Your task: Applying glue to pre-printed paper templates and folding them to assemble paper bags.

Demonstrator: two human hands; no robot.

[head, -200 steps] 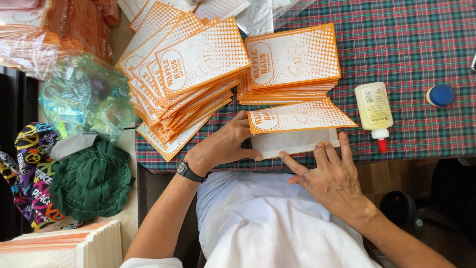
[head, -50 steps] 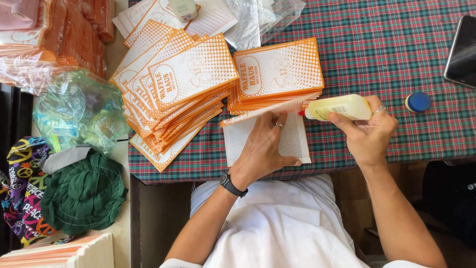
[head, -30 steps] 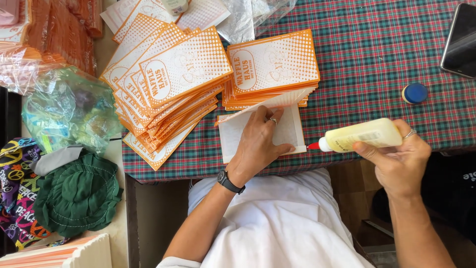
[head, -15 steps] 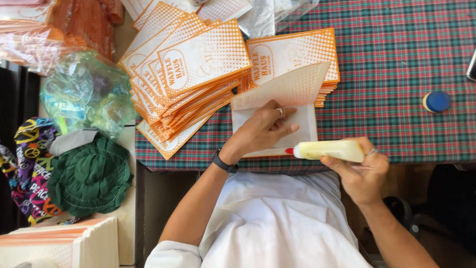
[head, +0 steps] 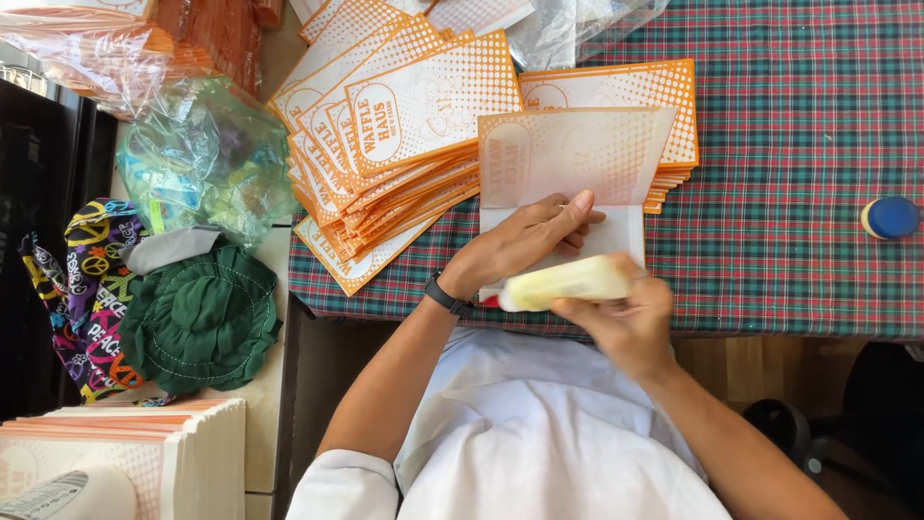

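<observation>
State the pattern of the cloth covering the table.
A plaid check of green, red and dark blue on the tablecloth, clearest in the head view.

A plaid tablecloth [head: 789,125] in green, red and blue is covering the tabletop. A fanned heap of orange-and-white paper bags [head: 385,144] is lying toward its left edge, and a squarer stack of the same bags [head: 674,106] is sitting beside it. A blue cap [head: 890,218] is resting near the right edge. Off the left edge, a clear bag of bright items [head: 202,164] is slumping above a green cloth hat [head: 197,318] and a patterned fabric [head: 82,289].
</observation>
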